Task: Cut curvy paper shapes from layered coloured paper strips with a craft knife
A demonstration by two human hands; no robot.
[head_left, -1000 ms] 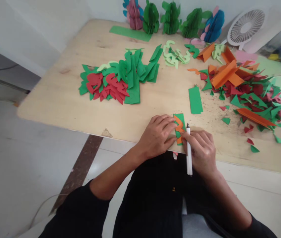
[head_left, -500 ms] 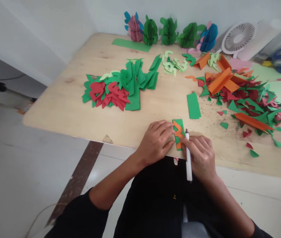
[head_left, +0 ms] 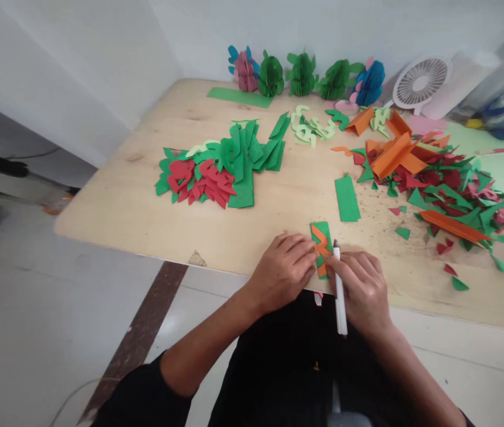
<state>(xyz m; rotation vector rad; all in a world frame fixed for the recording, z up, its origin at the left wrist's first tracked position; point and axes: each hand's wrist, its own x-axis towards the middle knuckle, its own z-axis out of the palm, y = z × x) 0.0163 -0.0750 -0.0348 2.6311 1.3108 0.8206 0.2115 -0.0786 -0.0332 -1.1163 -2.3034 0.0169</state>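
Near the table's front edge lies a small green paper strip (head_left: pixel 327 229) with a wavy orange paper cutout (head_left: pixel 321 237) on top. My left hand (head_left: pixel 282 268) comes in from the left, fingers bent together, holding down the strip and cutout at their left edge. A white pen (head_left: pixel 340 290) sits in my right hand (head_left: pixel 364 287), its dark tip pointing away from me. The right fingertips also touch the cutout's right side. Just beyond them is a folded green paper piece (head_left: pixel 347 199).
Red cutouts (head_left: pixel 203 184) and stacked green pieces (head_left: pixel 242 178) lie to the left. Paper scraps (head_left: pixel 452 196) and folded orange paper (head_left: pixel 396 155) heap up at right. Pale green cutouts (head_left: pixel 309 127), honeycomb paper figures (head_left: pixel 302 74) and a white fan (head_left: pixel 421 83) are farther back.
The whole view has shifted slightly, so the table sits a little lower in the picture. Both hands keep nearly the same hold on the strip, the cutout and the pen.
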